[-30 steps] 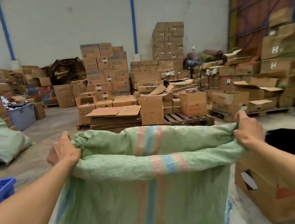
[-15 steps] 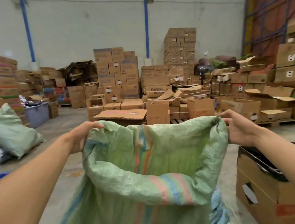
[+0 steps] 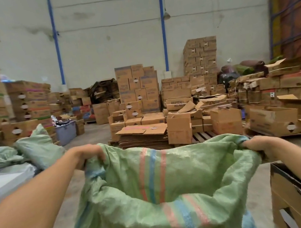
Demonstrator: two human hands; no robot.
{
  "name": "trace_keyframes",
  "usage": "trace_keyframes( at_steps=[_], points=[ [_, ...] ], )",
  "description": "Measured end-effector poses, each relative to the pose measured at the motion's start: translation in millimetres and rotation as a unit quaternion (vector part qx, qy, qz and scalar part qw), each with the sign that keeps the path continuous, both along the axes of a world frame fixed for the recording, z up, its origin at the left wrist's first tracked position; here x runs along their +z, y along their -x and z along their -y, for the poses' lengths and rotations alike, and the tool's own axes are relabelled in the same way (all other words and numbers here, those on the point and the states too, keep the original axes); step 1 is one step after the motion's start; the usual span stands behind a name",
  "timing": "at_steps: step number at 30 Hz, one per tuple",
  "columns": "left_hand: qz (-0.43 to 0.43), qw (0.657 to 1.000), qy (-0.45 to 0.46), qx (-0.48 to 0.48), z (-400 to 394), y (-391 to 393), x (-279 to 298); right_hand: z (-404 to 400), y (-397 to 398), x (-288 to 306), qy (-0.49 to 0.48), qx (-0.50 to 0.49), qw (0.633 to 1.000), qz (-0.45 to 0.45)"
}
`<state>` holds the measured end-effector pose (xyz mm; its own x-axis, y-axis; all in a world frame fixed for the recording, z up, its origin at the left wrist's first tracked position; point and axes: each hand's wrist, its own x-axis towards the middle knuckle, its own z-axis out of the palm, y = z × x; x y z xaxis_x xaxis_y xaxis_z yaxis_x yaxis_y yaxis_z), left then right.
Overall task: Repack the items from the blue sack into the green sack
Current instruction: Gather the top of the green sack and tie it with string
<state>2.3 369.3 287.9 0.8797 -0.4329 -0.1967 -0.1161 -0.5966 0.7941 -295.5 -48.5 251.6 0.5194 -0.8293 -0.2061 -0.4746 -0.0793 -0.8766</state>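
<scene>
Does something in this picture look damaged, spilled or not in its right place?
Nothing is spilled. The left hand and right hand grip the green sack by its rim, mouth open. Behind it, one box pile looks disorderly: crushed cartons and loose flaps lie askew, unlike the neat stacks around it.

Left hand (image 3: 88, 155) and right hand (image 3: 258, 148) grip green sack (image 3: 156, 198) rim

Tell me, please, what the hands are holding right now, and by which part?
Both hands grip the green sack by its open rim: left hand at one side, right hand at the other.
</scene>
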Motion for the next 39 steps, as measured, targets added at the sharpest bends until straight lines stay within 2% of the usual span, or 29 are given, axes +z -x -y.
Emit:
trace_keyframes(
  at_steps=[1, 2, 4, 6, 7, 8, 9, 10, 12, 13, 15, 17, 18, 20, 21, 22, 23, 24, 25, 26, 28, 29, 31, 32, 33, 34, 35, 37, 39],
  points=[
    [-0.085, 0.994, 0.051, -0.038, 0, 1, 8, -4, -1, 7, -0.064, 0.043, 0.996, 0.037],
    [-0.132, 0.986, 0.08, -0.07, 1, 0, 14, -8, -1, 14, -0.109, 0.082, 0.987, 0.082],
    [-0.126, 0.984, 0.099, -0.079, 6, -1, 25, -18, 0, 28, -0.151, 0.16, 0.962, 0.162],
    [-0.058, 0.992, 0.113, -0.016, 14, 2, 31, -27, -2, 36, -0.165, 0.216, 0.93, 0.247],
    [0.019, 0.994, 0.11, 0.022, 19, 3, 31, -31, -3, 38, -0.148, 0.225, 0.923, 0.275],
    [0.122, 0.987, 0.084, 0.068, 24, 3, 30, -32, -6, 37, -0.096, 0.216, 0.932, 0.275],
    [0.231, 0.964, 0.057, 0.12, 27, 2, 25, -29, -9, 34, -0.008, 0.187, 0.953, 0.24],
    [0.324, 0.93, 0.033, 0.17, 27, 3, 20, -25, -10, 29, 0.113, 0.136, 0.97, 0.167],
    [0.437, 0.868, -0.024, 0.235, 22, 3, 7, -8, -10, 11, 0.307, -0.019, 0.951, 0.026],
    [0.464, 0.847, -0.065, 0.252, 20, 0, 0, -2, -8, 2, 0.341, -0.096, 0.935, -0.001],
    [0.499, 0.819, -0.135, 0.25, 12, -10, -12, 6, -3, -13, 0.35, -0.213, 0.912, 0.012],
    [0.524, 0.812, -0.169, 0.193, 3, -20, -15, 7, 1, -17, 0.309, -0.265, 0.913, 0.012],
    [0.508, 0.828, -0.19, 0.143, 0, -27, -14, 5, 2, -13, 0.247, -0.263, 0.932, 0.019],
    [0.398, 0.896, -0.195, 0.04, 0, -30, -5, -1, 3, -3, 0.058, -0.177, 0.979, 0.084],
    [0.296, 0.944, -0.145, -0.001, 2, -27, 1, -3, 2, 2, -0.04, -0.113, 0.986, 0.118],
    [0.17, 0.982, -0.069, -0.031, 4, -21, 8, -5, 1, 8, -0.1, -0.064, 0.983, 0.138],
    [0.064, 0.997, -0.001, -0.052, 8, -16, 15, -9, -1, 15, -0.139, -0.024, 0.977, 0.16],
    [-0.002, 0.996, 0.059, -0.069, 13, -10, 22, -13, -4, 22, -0.168, 0.006, 0.968, 0.186],
    [-0.028, 0.99, 0.106, -0.084, 20, -4, 29, -21, -7, 30, -0.191, 0.048, 0.955, 0.222],
    [-0.012, 0.987, 0.137, -0.081, 27, -1, 35, -28, -11, 38, -0.198, 0.079, 0.941, 0.262],
    [0.085, 0.982, 0.16, -0.053, 42, 3, 42, -38, -19, 48, -0.152, 0.139, 0.923, 0.325],
    [0.124, 0.978, 0.16, -0.043, 48, 4, 44, -37, -24, 48, -0.101, 0.164, 0.926, 0.323],
    [0.221, 0.969, 0.11, -0.024, 53, 2, 44, -28, -28, 44, 0.093, 0.159, 0.957, 0.225],
    [0.3, 0.953, 0.035, 0.006, 51, -1, 42, -18, -27, 40, 0.21, 0.107, 0.961, 0.148],
    [0.377, 0.923, -0.054, 0.049, 46, -4, 39, -6, -26, 36, 0.314, 0.031, 0.945, 0.081],
    [0.435, 0.886, -0.129, 0.099, 39, -4, 36, 6, -21, 31, 0.377, -0.048, 0.925, 0.028],
    [0.468, 0.851, -0.19, 0.142, 30, -5, 33, 18, -14, 24, 0.412, -0.115, 0.904, 0.0],
    [0.486, 0.805, -0.283, 0.191, 12, -10, 20, 41, -1, 7, 0.414, -0.204, 0.886, -0.039],
    [0.469, 0.8, -0.334, 0.171, 2, -15, 7, 57, 9, -6, 0.374, -0.223, 0.898, -0.067]
  ],
)
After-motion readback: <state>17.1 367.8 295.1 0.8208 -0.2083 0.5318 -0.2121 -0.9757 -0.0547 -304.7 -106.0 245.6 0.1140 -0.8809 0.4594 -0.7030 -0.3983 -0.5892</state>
